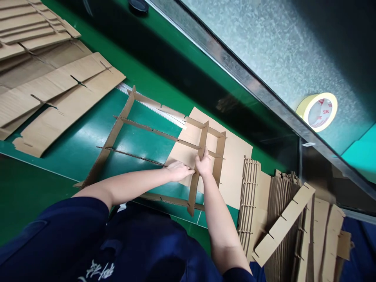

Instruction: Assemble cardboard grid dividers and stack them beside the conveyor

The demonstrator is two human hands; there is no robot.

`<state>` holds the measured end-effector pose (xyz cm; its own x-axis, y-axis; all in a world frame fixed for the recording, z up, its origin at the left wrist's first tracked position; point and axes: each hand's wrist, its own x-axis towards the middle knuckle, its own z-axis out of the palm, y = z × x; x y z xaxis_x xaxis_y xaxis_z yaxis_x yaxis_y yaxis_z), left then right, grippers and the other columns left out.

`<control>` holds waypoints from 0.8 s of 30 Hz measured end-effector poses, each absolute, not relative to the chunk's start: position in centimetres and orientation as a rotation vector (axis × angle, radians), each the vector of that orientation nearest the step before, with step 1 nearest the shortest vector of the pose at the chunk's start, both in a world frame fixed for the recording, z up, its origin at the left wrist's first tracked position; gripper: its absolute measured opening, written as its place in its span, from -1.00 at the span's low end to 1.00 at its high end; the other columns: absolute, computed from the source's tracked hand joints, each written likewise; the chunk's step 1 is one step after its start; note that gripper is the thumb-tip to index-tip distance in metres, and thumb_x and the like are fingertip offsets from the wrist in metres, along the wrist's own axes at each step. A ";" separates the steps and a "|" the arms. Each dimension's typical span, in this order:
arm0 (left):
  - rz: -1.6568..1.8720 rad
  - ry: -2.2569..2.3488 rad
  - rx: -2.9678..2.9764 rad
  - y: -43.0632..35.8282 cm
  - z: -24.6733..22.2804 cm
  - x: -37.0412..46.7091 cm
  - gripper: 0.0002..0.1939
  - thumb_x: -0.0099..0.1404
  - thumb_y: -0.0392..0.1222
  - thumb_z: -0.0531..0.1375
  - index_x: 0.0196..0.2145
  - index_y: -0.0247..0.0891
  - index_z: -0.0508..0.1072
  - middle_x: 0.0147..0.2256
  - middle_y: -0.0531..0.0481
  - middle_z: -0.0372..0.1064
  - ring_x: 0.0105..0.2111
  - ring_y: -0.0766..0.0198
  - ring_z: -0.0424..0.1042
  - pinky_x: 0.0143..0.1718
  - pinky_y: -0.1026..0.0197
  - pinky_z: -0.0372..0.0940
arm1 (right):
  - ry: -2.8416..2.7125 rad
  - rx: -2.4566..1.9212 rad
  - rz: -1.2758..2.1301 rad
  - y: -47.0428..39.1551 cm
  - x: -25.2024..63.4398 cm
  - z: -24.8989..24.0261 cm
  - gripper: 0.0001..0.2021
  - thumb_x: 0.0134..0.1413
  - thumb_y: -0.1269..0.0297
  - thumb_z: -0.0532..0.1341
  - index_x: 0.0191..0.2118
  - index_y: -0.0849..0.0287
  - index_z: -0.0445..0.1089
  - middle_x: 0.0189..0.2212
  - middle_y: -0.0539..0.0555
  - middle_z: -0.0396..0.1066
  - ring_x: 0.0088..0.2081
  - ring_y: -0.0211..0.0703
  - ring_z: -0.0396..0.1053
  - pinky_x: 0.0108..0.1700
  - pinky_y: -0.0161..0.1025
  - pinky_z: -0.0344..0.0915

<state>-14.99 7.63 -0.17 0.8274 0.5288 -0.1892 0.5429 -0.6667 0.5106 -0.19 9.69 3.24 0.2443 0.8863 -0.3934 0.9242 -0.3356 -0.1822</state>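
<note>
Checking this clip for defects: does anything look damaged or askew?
Two things: the cardboard sheet at the picture's left has a ragged, seemingly torn lower corner, and a slotted strip lies slantwise across the stack at right, unlike the upright pieces.

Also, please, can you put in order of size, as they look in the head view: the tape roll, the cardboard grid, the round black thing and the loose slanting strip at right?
Largest to smallest:
1. Cardboard grid
2. Slanting strip
3. Tape roll
4. Round black thing, partly cut off
</note>
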 end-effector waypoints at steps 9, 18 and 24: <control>-0.058 0.819 2.450 7.4 -0.3 -14.8 -0.57 0.25 -0.38 0.04 0.05 -0.11 0.33 -0.16 -0.04 0.48 -0.28 0.16 0.47 -0.30 0.16 0.26 | 1.766 2.339 -0.587 6.4 -0.3 2.6 -0.41 0.30 0.31 -0.09 0.35 0.34 -0.30 -0.24 0.20 0.49 -0.18 0.01 0.46 -0.12 -0.15 0.31; 0.560 0.895 2.533 3.6 1.5 -15.6 -0.72 0.38 -0.17 -0.03 -0.28 -0.28 0.44 -0.29 -0.11 0.40 -0.21 0.18 0.36 -0.17 0.13 0.24 | 1.748 2.374 -0.551 6.3 -0.6 1.6 -0.44 0.34 0.04 -0.20 0.32 0.27 -0.13 -0.14 0.25 0.46 -0.10 0.05 0.44 -0.05 -0.06 0.28; 0.525 0.471 2.578 -4.0 0.7 -14.7 -0.60 0.30 -0.07 0.14 0.09 -0.11 0.32 0.16 -0.14 0.21 0.19 0.05 0.13 0.05 0.00 0.18 | 1.749 2.407 -0.561 6.3 -0.3 1.3 -0.41 0.33 -0.03 -0.23 0.32 0.22 -0.12 -0.09 0.26 0.43 -0.06 0.07 0.41 -0.02 -0.05 0.27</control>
<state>-14.69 -3.99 0.69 0.8684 0.4102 0.2785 0.2327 -0.8332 0.5017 -0.27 6.28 1.35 0.2664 0.8943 -0.3596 0.9365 -0.3285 -0.1231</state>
